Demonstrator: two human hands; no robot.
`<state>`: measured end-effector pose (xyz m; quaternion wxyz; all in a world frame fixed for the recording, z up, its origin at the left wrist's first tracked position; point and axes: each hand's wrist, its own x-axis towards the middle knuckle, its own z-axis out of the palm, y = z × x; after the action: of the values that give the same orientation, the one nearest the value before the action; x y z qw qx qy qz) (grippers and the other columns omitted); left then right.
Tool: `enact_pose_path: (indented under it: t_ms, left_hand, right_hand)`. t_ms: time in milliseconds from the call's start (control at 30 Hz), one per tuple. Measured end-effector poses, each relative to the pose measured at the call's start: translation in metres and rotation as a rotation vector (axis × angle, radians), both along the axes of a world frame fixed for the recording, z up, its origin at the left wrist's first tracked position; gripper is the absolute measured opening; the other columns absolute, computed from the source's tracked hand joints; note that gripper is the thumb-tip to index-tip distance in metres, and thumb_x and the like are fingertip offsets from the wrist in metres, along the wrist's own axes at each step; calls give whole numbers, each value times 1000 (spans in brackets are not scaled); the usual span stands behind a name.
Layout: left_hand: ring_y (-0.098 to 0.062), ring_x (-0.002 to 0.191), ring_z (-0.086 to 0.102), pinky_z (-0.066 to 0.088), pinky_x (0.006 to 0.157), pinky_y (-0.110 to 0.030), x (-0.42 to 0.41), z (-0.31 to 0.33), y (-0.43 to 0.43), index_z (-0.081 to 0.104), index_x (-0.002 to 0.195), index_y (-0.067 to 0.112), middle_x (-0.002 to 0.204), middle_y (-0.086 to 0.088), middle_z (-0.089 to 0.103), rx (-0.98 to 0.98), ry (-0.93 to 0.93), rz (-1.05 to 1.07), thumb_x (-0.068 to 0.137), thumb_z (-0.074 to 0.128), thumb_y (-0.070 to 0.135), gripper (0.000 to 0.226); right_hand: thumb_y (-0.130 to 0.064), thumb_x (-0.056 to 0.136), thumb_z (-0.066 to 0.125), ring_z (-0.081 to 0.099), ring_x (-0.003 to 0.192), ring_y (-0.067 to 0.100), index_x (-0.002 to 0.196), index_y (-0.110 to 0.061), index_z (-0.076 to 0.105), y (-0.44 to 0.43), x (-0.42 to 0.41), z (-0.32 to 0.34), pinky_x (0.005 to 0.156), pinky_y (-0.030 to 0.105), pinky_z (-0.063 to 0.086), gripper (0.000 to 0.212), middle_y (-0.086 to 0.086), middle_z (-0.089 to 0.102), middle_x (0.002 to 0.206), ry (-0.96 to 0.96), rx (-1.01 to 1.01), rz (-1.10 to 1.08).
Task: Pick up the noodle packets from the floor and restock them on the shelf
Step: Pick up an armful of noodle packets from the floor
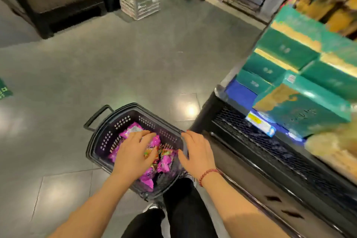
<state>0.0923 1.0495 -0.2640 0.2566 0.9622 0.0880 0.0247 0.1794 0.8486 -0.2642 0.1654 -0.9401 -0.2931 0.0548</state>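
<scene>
Head view: glossy grey floor (135, 54), basket (123, 120) of noodle packets (163, 164); left fingers (143, 133), right fingers (190, 137) slack, seemingly empty.

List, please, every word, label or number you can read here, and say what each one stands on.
Nothing here can be read as text.
Teal boxes: dark marks, too blurred to read.
Shelf price label: yellow and white, blurred.
Noodle packets: print too small to read.
Green floor sticker: white marks, cut off at the edge, unreadable.
</scene>
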Motion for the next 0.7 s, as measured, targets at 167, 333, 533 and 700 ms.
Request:
enact_pose_path:
  t_ms: [167,333,533,700]
  left_hand:
    - [-30,96,63,54,79,-40,25,23,-68,67,115,16,108,-6,67,43,-48,-339,81,49,44,47]
    - [-32,99,62,55,83,-42,42,42,-171,66,115,13,110,-8,65,38,-117,-658,82,50,44,48]
    - [-30,102,60,55,81,-45,28,55,-326,65,119,15,114,-6,63,97,-157,-1013,83,46,45,50]
    - [-33,99,62,56,79,-43,-19,57,-478,67,116,11,113,-9,65,114,-192,-1257,82,46,42,50]
  right_hand:
    - [-39,78,58,58,112,29,124,-16,59,-91,-47,26,92,43,51,52,7,60,128,-58,29,-364]
    - [-39,81,54,59,112,30,123,-14,61,-193,-98,43,93,43,51,50,7,62,125,-82,54,-698]
    - [-40,75,59,62,104,27,118,-17,64,-324,-187,40,87,38,51,49,3,65,116,-77,51,-1067]
    - [-42,84,53,49,123,28,133,-17,53,-447,-279,38,102,46,43,56,5,53,134,-14,77,-1260]
